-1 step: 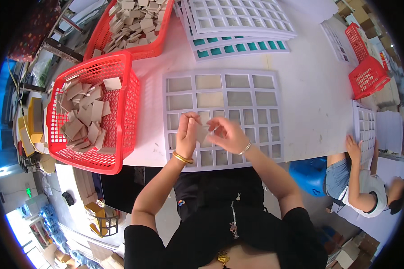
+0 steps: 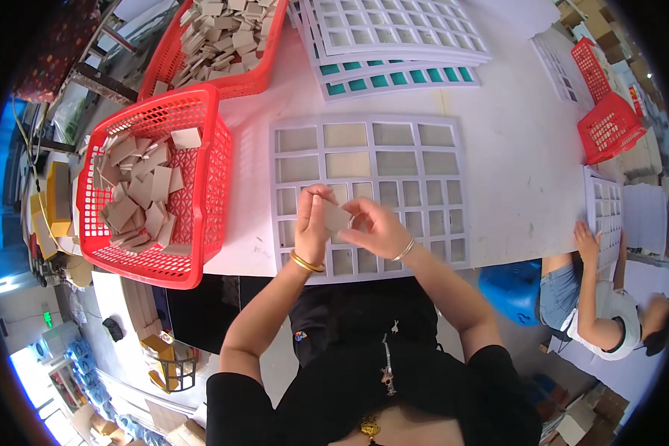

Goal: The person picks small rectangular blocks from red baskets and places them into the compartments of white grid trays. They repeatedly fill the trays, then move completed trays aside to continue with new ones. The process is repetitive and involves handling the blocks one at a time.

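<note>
While two bare hands meet over a gridded panel, loose pieces fill the containers at far left. Nearest there is a red perforated plastic basket (image 2: pixel 214 178) with a jumbled heap of thin grey-beige rectangular tiles (image 2: pixel 137 197); just behind it, a second red plastic basket (image 2: pixel 238 88) is piled fuller with similar pieces.

To the right, a white rectangular grid frame (image 2: pixel 364 119) lies flat on the white worktop (image 2: pixel 516 178), with wide cells in its two far rows and smaller ones nearer the person. Two wide cells in its second column look creamier than their greyer neighbours.

Over the frame's near-left part, the left hand (image 2: pixel 310 225), a gold bangle (image 2: pixel 305 262) at its wrist, pinches a single grey-beige tile (image 2: pixel 337 217) between thumb and fingers. The right hand (image 2: pixel 383 230), wearing a silver bracelet (image 2: pixel 405 249), has its fingers bent around the tile's right side; whether they grip it or merely touch it, I cannot tell.

Beyond the frame stands a stack of white grid frames (image 2: pixel 401 56), a lower one showing teal cells. Farther right, a co-worker's hand (image 2: pixel 587 244) rests by another white gridded frame (image 2: pixel 608 219), below a small red basket (image 2: pixel 608 132).
</note>
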Tool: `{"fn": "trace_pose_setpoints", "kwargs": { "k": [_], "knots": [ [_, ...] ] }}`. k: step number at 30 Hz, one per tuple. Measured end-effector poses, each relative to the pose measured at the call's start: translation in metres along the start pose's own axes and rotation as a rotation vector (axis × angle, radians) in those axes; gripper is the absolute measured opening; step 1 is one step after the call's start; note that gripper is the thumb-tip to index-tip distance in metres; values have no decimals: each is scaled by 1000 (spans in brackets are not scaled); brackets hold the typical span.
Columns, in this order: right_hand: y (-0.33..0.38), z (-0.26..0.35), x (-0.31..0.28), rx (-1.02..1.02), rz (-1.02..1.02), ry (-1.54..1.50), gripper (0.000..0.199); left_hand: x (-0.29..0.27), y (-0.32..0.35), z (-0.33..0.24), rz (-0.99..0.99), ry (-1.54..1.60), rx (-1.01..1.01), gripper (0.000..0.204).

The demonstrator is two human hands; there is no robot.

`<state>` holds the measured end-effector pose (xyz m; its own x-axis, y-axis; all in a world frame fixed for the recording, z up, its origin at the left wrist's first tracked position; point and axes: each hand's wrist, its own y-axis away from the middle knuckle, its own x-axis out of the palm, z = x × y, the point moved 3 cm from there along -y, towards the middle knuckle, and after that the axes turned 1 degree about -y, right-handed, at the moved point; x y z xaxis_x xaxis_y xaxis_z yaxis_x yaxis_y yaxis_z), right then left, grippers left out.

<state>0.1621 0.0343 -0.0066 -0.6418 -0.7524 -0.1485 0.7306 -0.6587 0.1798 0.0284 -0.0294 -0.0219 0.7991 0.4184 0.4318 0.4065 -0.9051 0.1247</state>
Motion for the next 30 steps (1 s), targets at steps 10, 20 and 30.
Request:
{"fn": "trace_pose_setpoints", "kwargs": {
  "k": [10,20,30],
  "knots": [
    [16,-22,-33,-34,-193,-119,27,-12,18,-5,-98,-538,290,16],
    [7,-30,-38,-116,5,348,13,-119,64,-29,-219,-1332,152,57],
    [16,-30,-15,-386,-107,1000,23,-121,57,-6,-156,-1135,18,57]
  ]
}}
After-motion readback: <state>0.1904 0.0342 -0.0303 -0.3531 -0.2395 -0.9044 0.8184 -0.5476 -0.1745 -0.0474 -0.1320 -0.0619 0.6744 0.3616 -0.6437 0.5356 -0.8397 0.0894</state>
